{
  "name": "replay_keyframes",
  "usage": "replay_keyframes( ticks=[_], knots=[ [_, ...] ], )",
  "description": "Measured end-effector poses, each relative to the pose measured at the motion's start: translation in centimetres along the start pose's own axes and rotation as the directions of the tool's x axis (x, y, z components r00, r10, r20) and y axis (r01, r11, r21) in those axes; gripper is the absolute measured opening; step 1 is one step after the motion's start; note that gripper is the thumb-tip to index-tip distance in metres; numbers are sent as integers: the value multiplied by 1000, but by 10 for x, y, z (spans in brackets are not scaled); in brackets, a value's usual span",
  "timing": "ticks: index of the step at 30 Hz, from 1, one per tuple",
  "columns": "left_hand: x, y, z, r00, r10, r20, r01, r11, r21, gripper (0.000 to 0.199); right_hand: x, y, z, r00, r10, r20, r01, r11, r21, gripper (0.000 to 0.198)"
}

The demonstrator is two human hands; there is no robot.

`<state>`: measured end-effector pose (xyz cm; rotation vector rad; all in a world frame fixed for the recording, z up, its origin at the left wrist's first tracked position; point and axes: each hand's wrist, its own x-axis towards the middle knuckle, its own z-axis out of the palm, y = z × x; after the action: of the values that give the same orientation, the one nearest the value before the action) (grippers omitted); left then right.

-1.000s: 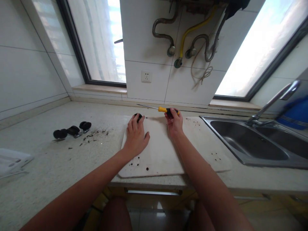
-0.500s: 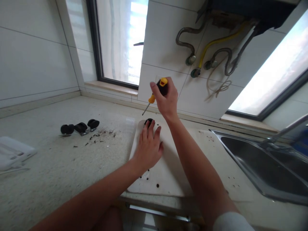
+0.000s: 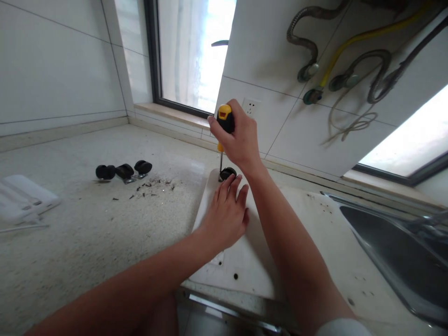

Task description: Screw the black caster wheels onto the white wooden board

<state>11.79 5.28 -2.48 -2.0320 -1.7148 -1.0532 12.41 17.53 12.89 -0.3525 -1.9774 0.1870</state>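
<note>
Caster at the far left corner of the board, with the screwdriver upright at its mount.
At far left, a white device lies on the tabletop; next, three loose casters sit grouped near dark debris, apart from the board, presumably to stay out of the hands' way. The left hand is palm down over the board, its grip extended and not closed; the fingertips touch the caster, probably to steady it. The right hand has its grip closed around the screwdriver handle, shaft downward, apparently so that force runs straight down; the tip's exact seating is too small to confirm. The sink is at far right.
</note>
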Motion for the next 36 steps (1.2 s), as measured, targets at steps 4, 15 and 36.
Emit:
replay_keyframes(
  ticks=[4,15,36],
  knots=[
    [0,0,-2,1000,8,4,-8,1000,22,56,0,9,2,1000,25,-17,-25,1000,-4,22],
    [0,1,-2,1000,3,13,-3,1000,15,59,1,20,-3,997,-22,-77,21,1000,-16,24],
    [1,1,-4,1000,14,28,-15,999,39,56,0,18,1,997,-24,-67,19,997,-78,25]
  ],
)
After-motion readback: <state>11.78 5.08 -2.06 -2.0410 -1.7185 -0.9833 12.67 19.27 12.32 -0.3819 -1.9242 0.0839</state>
